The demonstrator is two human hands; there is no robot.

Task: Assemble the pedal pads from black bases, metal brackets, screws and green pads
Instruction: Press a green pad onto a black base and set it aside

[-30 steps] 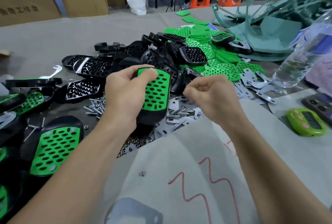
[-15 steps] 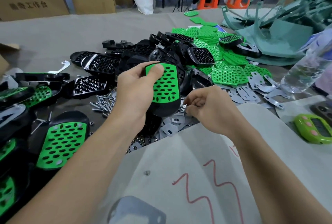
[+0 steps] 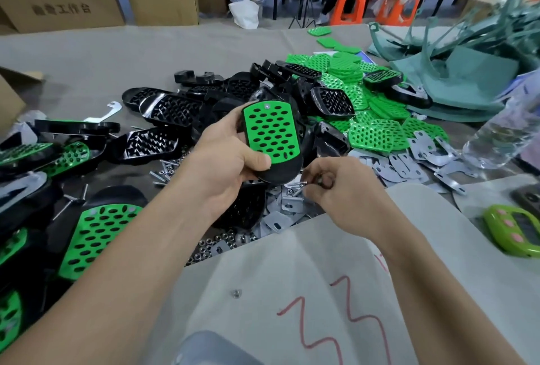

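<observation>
Over the brackets (image 3: 409, 165), left hand (image 3: 225, 160) clasps a pedal pad (image 3: 271, 130) (right hand (image 3: 344, 192) pinches a screw (image 3: 299, 190)).

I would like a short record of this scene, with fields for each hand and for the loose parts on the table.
Left hand: grips a pedal pad, green face up
Right hand: pinches a screw just below the pedal pad
Pedal pad detail: one screw head shows near its top edge
Black bases: piled behind the hands
Green pads: heaped to the right
Metal brackets: scattered right of the right hand
Assembled pedal pads: lying at the left
</observation>
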